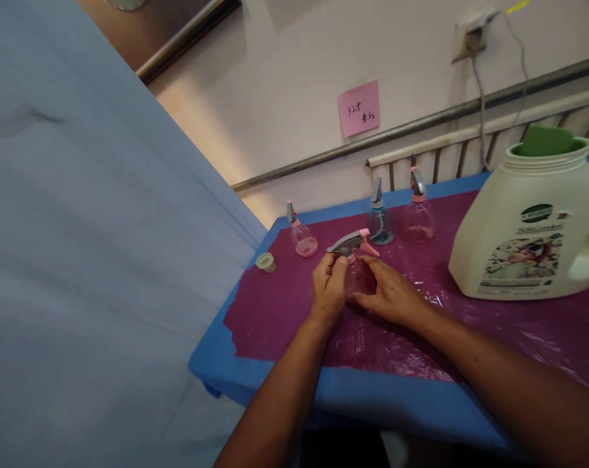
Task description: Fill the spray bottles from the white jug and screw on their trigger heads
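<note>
A clear pink spray bottle (359, 278) with a grey and pink trigger head stands before me, held from both sides. My left hand (329, 283) is closed at its neck, thumb and fingers against the collar under the trigger head. Around the bottle's body on the right curls my right hand (389, 292). Parts of the bottle are hidden by the fingers. Behind it are a blue spray bottle (382, 227) and another pink spray bottle (418, 224). Further left stands a pink spray bottle (304, 242) with some liquid at the bottom.
A large cream detergent jug (523, 234) with a green piece in its mouth stands at right. A small pale green cap (266, 262) lies at the left. Purple plastic sheeting (275, 318) covers the blue tabletop (216, 357). A railing (324, 156) and wall are behind; a light blue curtain (104, 260) hangs left.
</note>
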Available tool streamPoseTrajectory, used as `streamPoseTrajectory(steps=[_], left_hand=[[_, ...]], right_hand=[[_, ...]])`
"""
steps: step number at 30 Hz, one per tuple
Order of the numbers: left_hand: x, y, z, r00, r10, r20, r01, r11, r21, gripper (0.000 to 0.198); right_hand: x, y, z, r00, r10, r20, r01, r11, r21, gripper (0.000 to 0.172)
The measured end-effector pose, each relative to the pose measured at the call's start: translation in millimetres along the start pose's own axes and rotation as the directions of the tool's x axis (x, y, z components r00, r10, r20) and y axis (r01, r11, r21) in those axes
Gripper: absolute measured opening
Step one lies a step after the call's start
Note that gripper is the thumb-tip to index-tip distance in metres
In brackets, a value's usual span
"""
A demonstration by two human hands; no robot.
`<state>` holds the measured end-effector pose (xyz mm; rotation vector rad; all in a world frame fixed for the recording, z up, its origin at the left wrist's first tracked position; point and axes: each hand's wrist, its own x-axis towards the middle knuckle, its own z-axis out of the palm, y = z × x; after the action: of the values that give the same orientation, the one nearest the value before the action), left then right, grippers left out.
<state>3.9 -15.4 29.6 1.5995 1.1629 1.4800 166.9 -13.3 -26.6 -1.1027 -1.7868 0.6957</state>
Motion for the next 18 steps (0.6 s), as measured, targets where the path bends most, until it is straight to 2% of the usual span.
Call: streamPoseTrajectory(steps=[4,7,10,15,18], left_hand=[[5.8,2.7,4.9,0.989,0.084,-0.118,-0.067,0.987,0.145,0.019],[8.9,2.8,4.3,0.993,0.048,-0.105,-0.034,0.990,0.136,0.018],[7.2,-1.1,2.4,0.998,-0.011,-0.054,0.014,0.999,0.051,0.028],[-2.9,-7.0,5.7,0.992,-0.093,-0.080,0.072,0.970,-0.234,0.057],[-6.5,-6.4,8.7,0.996,-0.087,-0.035,0.075,0.963,-0.259,0.053]], right_hand=[[-0.8,-0.9,-0.1,1.000,0.003,0.014,-0.003,1.000,0.012,0.074],[-1.2,-1.7,0.8,1.000,-0.015,0.001,0.015,1.000,0.025,0.077],[-0.8,-3.2,0.1,0.999,-0.033,-0.019,0.033,0.999,0.024,0.085],[0.4,-4.6,-3.4,0.999,-0.017,0.035,0.016,0.999,0.035,0.071],[0.7,-3.5,-3.4,1.000,-0.003,0.025,0.003,1.000,0.023,0.072]])
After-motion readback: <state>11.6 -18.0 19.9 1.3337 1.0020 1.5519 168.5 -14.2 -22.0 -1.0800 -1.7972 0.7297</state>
